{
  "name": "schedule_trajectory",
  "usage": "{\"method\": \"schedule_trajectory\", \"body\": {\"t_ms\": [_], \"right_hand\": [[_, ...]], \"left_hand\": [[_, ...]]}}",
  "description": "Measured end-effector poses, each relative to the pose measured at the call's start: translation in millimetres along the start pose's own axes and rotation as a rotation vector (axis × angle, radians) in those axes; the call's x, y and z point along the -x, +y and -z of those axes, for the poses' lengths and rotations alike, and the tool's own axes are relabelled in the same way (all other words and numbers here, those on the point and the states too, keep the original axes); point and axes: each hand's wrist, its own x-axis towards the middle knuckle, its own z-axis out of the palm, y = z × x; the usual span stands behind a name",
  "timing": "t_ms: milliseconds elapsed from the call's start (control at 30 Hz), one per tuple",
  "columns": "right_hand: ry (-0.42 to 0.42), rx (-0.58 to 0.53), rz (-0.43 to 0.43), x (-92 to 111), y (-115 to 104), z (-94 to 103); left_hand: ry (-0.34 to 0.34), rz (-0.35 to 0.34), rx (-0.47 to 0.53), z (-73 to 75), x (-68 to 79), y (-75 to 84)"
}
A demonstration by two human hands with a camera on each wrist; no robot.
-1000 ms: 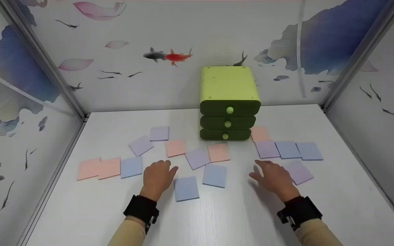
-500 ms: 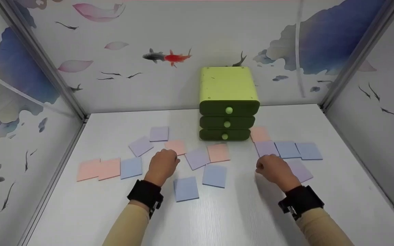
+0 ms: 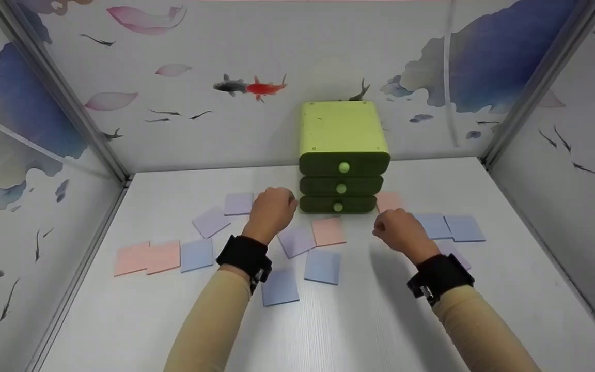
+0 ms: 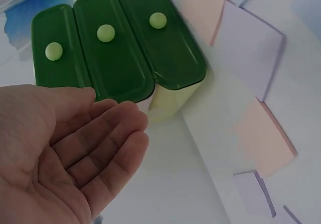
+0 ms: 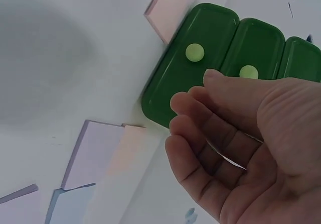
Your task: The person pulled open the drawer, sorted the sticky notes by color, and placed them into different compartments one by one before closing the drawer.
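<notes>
A small green chest of drawers (image 3: 343, 126), with three dark green drawers and round light knobs, stands at the back of the table; all its drawers are closed. My left hand (image 3: 271, 213) hovers just left of it, over the purple and pink square tiles. In the left wrist view its fingers (image 4: 113, 169) are loosely bent, with nothing in them. To the front right of the chest, my right hand (image 3: 402, 233) is raised and partly covers a purple tile. Its palm holds nothing in the right wrist view, where the fingers (image 5: 193, 166) curve softly toward the thumb.
Thin square tiles lie scattered over the white table (image 3: 328, 330): pink ones (image 3: 163, 257) and a blue one (image 3: 197, 255) at the left, blue ones (image 3: 322, 266) in the middle, more (image 3: 464, 228) at the right. Printed walls (image 3: 199, 134) enclose the table on three sides.
Both hands have moved forward toward the chest, the left also rightward to beside it. Their fingers, spread earlier, are now more bent. The tiles and drawers stay put.
</notes>
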Motion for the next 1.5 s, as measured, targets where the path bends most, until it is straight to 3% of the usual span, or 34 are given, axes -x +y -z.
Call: {"method": "schedule_trajectory", "body": {"t_ms": [233, 433, 867, 1333, 1500], "right_hand": [[-0.008, -0.033, -0.016, -25.7, -22.0, 13.5], [-0.025, -0.166, -0.049, -44.4, -34.3, 21.2], [0.193, -0.217, -0.22, -74.0, -59.0, 20.1], [0.35, -0.343, -0.283, -86.3, -59.2, 19.1], [0.356, -0.342, -0.295, -88.4, -57.9, 19.0]], "left_hand": [[0.118, 0.077, 0.129, 12.2, -27.0, 12.7], [0.184, 0.055, 0.151, 16.7, -37.8, 26.2], [0.13, 0.026, 0.113, 17.0, -50.8, 43.8], [0.124, 0.004, 0.048, 7.4, -52.6, 40.0], [0.091, 0.01, 0.052, 6.9, -53.6, 38.3]]}}
